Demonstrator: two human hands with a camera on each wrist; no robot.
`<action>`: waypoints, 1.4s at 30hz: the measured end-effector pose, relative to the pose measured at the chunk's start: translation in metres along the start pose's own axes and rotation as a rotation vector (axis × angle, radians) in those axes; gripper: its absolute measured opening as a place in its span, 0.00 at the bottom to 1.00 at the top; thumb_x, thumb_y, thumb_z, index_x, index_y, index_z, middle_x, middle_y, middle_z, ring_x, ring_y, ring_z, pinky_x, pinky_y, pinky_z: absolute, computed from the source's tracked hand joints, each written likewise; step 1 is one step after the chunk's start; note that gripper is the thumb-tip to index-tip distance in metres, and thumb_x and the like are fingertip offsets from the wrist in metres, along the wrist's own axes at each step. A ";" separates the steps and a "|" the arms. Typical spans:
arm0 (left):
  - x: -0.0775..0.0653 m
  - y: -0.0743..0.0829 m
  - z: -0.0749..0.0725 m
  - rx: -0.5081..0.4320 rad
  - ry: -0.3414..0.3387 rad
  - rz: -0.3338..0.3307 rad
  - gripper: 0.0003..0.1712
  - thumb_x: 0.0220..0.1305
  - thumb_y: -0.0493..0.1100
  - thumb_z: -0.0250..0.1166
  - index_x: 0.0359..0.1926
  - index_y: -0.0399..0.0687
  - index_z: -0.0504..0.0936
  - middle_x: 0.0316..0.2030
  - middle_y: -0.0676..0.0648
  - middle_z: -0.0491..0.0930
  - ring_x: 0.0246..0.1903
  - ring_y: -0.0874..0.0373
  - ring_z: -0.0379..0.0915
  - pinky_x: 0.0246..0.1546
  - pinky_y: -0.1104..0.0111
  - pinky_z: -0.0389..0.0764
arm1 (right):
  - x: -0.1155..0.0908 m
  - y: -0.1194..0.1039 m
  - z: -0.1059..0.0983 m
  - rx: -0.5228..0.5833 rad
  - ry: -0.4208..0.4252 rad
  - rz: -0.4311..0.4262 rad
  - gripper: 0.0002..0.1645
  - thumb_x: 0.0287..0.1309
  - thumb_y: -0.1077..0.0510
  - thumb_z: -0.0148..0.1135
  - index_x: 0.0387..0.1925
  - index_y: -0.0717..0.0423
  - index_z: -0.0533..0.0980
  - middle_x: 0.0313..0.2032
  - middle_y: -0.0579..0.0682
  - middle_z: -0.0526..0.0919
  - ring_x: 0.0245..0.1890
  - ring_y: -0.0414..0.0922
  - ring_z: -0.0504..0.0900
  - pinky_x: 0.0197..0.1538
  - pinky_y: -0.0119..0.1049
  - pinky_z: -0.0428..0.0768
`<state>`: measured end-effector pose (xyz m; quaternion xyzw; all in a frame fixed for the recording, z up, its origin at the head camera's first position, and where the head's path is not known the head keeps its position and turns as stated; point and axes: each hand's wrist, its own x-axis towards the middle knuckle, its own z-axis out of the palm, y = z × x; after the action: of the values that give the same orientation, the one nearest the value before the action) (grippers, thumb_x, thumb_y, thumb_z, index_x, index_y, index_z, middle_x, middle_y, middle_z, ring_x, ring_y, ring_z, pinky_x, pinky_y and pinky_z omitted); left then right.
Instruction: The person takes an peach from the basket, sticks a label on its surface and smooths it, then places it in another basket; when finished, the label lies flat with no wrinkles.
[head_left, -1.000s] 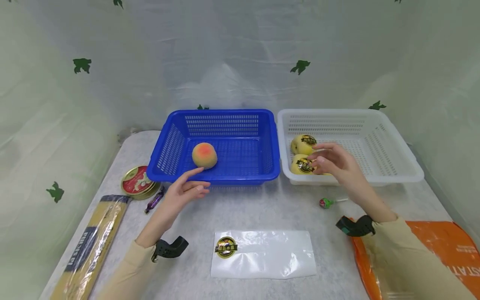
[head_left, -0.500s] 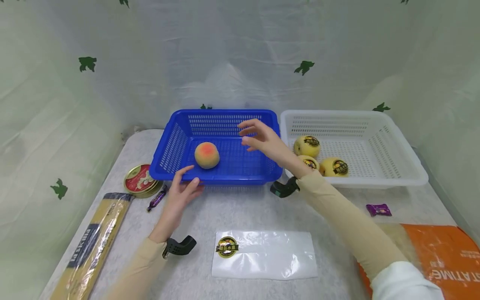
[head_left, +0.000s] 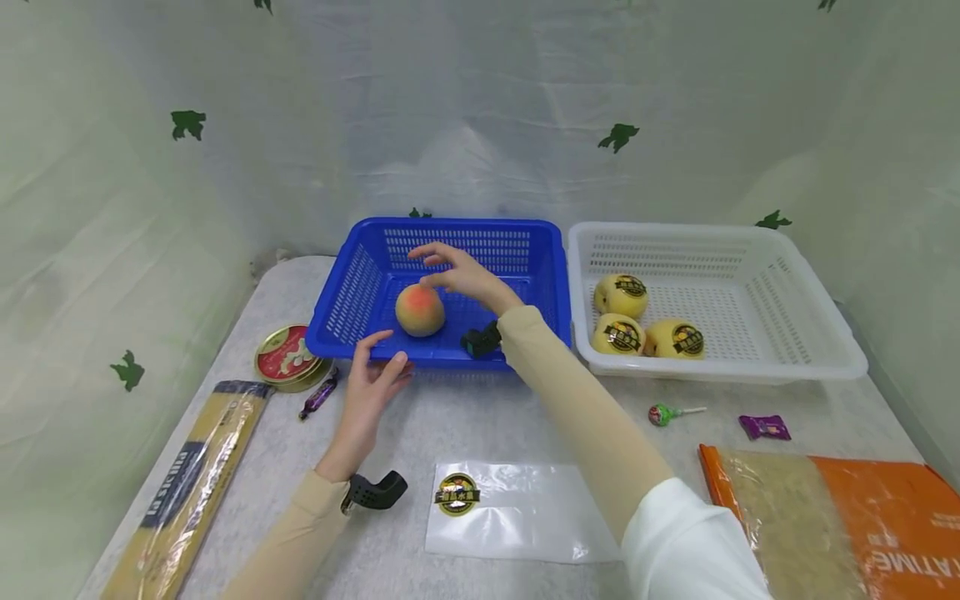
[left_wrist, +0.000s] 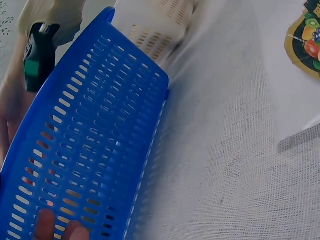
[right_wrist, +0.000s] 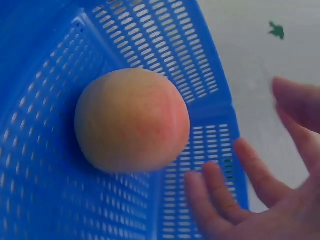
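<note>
A peach (head_left: 420, 311) with a red blush sits inside the blue plastic basket (head_left: 442, 360). My right hand (head_left: 463, 275) is just above and behind it, fingers spread and slightly bent. In the right wrist view, the fingers (right_wrist: 260, 175) stay apart from the peach (right_wrist: 132, 120). My left hand (head_left: 367, 392) holds the front rim of the basket near its left corner, index finger reaching over the edge. Two fingertips (left_wrist: 45, 225) show against the slotted outer wall in the left wrist view; the rest of that hand is mostly hidden there.
A white basket (head_left: 780, 367) on the right holds three stickered yellow fruits (head_left: 622, 333). Nearby lie a lollipop (head_left: 662, 414), a purple-wrapped candy (head_left: 765, 427), an orange packet (head_left: 885, 517), a clear bag (head_left: 517, 521), a round tin (head_left: 285, 354), another purple candy (head_left: 318, 396) and a pasta pack (head_left: 191, 483).
My right hand has moved left from over the white basket's fruits to above the peach. My left hand has shifted slightly onto the blue basket's rim. The peach stays in place.
</note>
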<state>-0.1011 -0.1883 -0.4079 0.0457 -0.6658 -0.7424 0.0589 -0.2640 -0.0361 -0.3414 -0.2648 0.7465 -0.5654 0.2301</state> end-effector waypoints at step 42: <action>-0.004 -0.002 0.004 0.028 0.042 0.049 0.25 0.64 0.44 0.55 0.59 0.47 0.60 0.43 0.36 0.68 0.47 0.42 0.70 0.49 0.55 0.71 | -0.051 -0.018 -0.067 0.147 -0.139 -0.055 0.30 0.59 0.54 0.56 0.61 0.43 0.60 0.53 0.58 0.61 0.46 0.55 0.73 0.47 0.50 0.74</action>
<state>-0.0977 -0.1838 -0.4097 0.0458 -0.6755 -0.7304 0.0902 -0.2666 0.0418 -0.3045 -0.3061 0.6776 -0.6051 0.2848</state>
